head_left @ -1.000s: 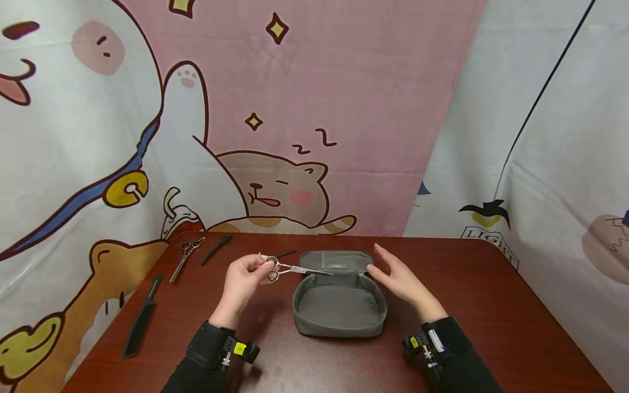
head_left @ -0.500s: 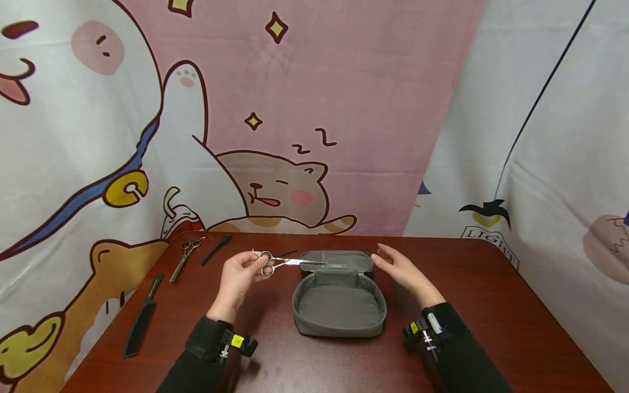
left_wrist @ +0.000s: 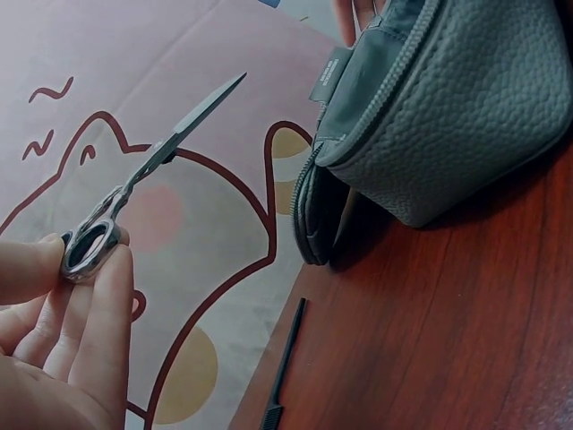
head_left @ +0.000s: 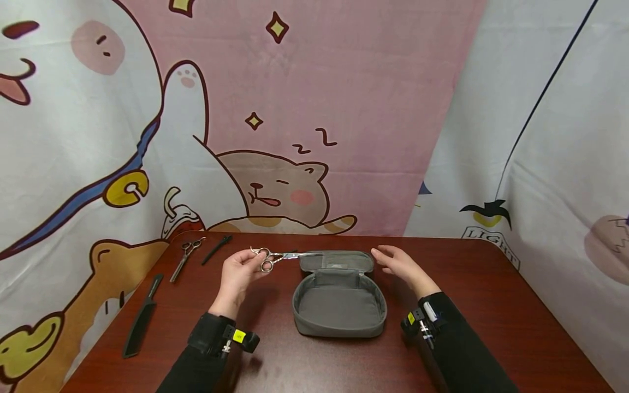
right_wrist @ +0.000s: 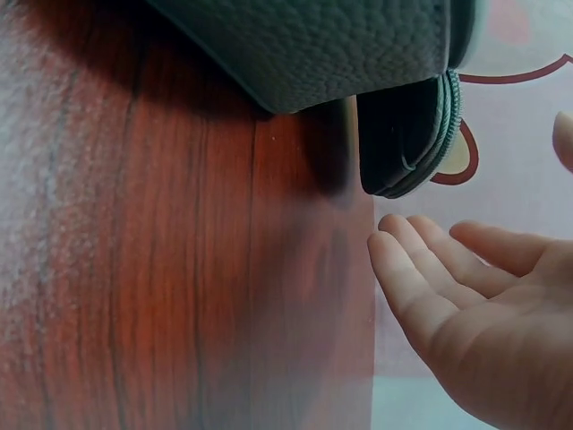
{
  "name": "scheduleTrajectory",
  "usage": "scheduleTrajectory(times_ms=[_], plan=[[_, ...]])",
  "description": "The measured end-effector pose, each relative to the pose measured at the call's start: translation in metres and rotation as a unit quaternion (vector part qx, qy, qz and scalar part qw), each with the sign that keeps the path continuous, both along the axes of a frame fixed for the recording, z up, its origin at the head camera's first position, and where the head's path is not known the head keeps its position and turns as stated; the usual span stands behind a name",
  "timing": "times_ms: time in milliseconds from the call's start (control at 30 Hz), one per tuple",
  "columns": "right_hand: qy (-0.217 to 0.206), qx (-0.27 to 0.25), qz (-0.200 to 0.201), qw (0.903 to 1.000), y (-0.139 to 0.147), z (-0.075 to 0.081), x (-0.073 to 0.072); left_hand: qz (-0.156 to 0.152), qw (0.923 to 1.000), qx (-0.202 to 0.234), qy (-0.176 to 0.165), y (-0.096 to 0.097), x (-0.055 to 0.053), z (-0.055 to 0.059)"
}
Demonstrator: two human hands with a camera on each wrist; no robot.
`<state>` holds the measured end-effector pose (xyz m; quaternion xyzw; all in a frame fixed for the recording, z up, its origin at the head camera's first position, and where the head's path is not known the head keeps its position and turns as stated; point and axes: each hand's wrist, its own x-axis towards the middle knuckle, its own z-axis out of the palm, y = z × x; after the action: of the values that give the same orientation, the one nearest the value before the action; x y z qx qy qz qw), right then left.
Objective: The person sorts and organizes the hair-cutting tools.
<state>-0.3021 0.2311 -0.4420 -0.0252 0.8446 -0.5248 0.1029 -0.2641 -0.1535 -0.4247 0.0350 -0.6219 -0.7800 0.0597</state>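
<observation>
My left hand pinches a pair of silver scissors by the finger loops, thumb against fingers. The closed blades point right, and their tip overlaps the lid of a grey zip case in the head view. That case lies open in front of me, its lid folded back and its bottom bare inside. In the left wrist view the scissors are held up off the table. My right hand holds nothing; its relaxed fingers are close beside the lid's right edge.
On the left of the brown table lie another pair of scissors, a slim black tool and a dark cleaver-shaped piece. A thin black tail comb lies left of the lid. A printed cloth hangs behind.
My left hand has shifted slightly left and away from me, taking the scissors' tip from the case's hinge up over the lid. The right hand has drawn slightly off the lid's edge.
</observation>
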Motion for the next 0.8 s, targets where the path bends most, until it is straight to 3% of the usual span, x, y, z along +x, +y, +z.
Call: scheduleTrajectory(times_ms=[467, 800], plan=[[-0.075, -0.109, -0.026, 0.9908, -0.002, -0.013, -0.011, 0.009, 0.9999, 0.001, -0.013, -0.001, -0.002, -0.004], [-0.083, -0.083, -0.006, 0.9931, -0.008, -0.012, -0.013, 0.011, 0.9999, -0.001, -0.004, -0.002, -0.002, -0.008]])
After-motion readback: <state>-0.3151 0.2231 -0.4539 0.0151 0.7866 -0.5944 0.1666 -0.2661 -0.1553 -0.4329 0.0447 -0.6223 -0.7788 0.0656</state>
